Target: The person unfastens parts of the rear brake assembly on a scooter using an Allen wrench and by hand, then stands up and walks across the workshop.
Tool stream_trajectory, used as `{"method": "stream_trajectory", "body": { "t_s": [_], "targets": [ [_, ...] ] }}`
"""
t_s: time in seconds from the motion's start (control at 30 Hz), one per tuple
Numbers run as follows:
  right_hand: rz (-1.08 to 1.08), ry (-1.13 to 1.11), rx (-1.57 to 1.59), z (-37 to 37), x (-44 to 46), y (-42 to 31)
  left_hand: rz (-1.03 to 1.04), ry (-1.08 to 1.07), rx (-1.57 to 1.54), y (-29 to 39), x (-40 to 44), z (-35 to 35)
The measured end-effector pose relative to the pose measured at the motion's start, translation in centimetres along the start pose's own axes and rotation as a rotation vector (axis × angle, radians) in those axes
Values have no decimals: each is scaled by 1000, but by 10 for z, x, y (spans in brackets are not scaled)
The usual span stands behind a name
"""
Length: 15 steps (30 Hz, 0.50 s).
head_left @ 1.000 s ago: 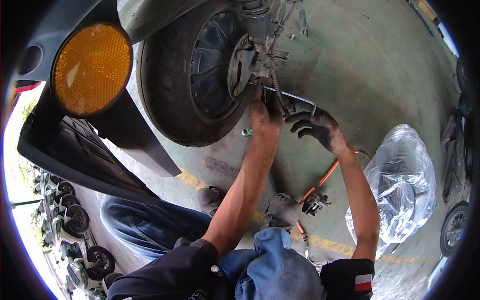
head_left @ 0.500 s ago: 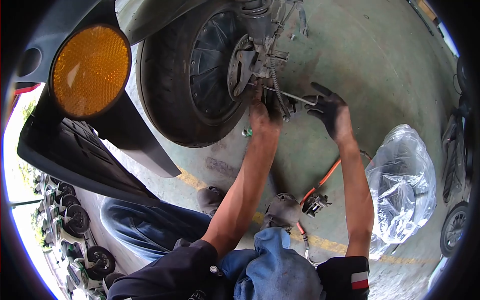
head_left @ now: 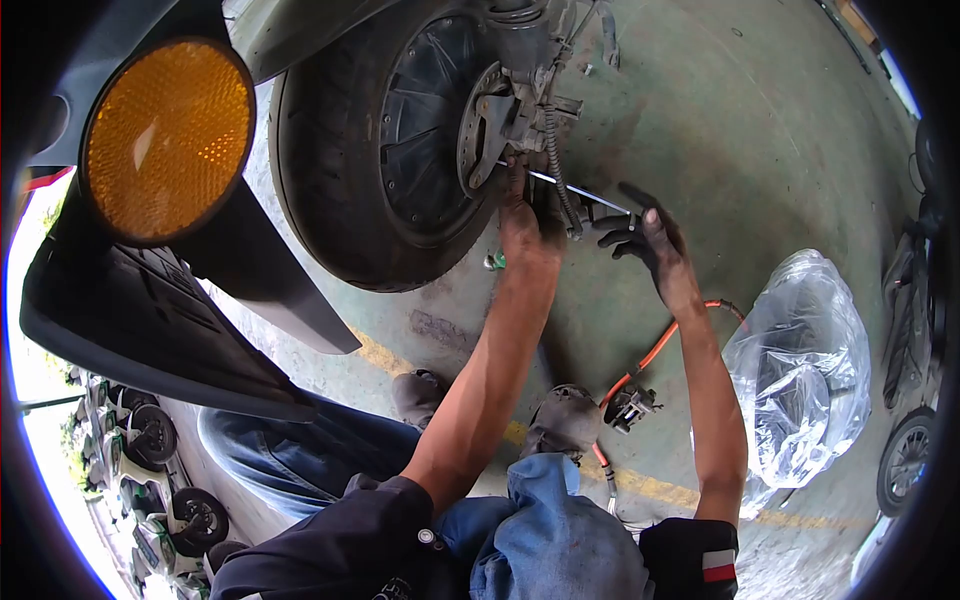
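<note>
My left hand (head_left: 528, 215) is under the brake caliper (head_left: 527, 130), beside the scooter's wheel. Its fingers close round a long, thin L-shaped hex key (head_left: 585, 192) near the caliper, though some fingertips are hidden. The key slants down to the right, past a coiled cable sleeve (head_left: 556, 160), to its outer end by my right hand (head_left: 655, 240). That hand wears a dark glove, its fingers spread around the key's end; whether they touch it is hard to see. The brake disc (head_left: 472, 140) stands just left of the caliper.
The tyre (head_left: 325, 190) and an orange reflector (head_left: 170, 140) fill the left side. An orange cable (head_left: 655, 350) and a small metal part (head_left: 632, 407) lie by my shoe (head_left: 563, 425). Clear plastic wrapping (head_left: 805, 370) rests at right. Parked scooters (head_left: 150, 480) line the lower left.
My right hand has turned and its fingers have opened out, so the thumb now shows. The hex key's outer end sits slightly lower. My left hand stays at the caliper.
</note>
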State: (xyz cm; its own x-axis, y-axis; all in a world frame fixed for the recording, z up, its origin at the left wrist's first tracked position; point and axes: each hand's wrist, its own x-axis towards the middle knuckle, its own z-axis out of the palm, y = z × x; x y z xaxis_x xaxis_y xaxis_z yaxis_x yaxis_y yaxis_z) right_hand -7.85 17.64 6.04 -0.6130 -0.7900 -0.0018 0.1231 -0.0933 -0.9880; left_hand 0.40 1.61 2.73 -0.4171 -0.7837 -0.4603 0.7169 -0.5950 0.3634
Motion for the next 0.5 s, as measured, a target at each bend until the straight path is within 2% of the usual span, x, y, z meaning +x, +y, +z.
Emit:
{"method": "stream_trajectory", "body": {
  "t_s": [0.07, 0.1, 0.17, 0.2, 0.27, 0.4, 0.47, 0.5],
  "targets": [
    [363, -215, 360, -11, 7, 0, -11, -15, -1, -3, -2, -5],
    [360, -214, 359, -12, 8, 1, -14, -45, -5, -2, -2, -5],
    [64, -186, -364, -11, 13, 3, -11, -82, -10, 0, -3, -2],
    [59, -186, -366, -13, 17, 3, -28, -62, -13, 0, -5, 0],
    [-695, -62, -1272, -19, 23, 6, -40, -40, -19, 1, -7, 2],
    [-711, 42, -1072, -9, 26, 20, -47, -60, -7, -1, -5, -2],
    [-142, 240, -32, 4, 23, 20, -21, -56, -29, 1, -2, -1],
    [-145, 222, -27, 5, 24, 17, -20, -57, -16, 0, -3, 0]
  ]
}}
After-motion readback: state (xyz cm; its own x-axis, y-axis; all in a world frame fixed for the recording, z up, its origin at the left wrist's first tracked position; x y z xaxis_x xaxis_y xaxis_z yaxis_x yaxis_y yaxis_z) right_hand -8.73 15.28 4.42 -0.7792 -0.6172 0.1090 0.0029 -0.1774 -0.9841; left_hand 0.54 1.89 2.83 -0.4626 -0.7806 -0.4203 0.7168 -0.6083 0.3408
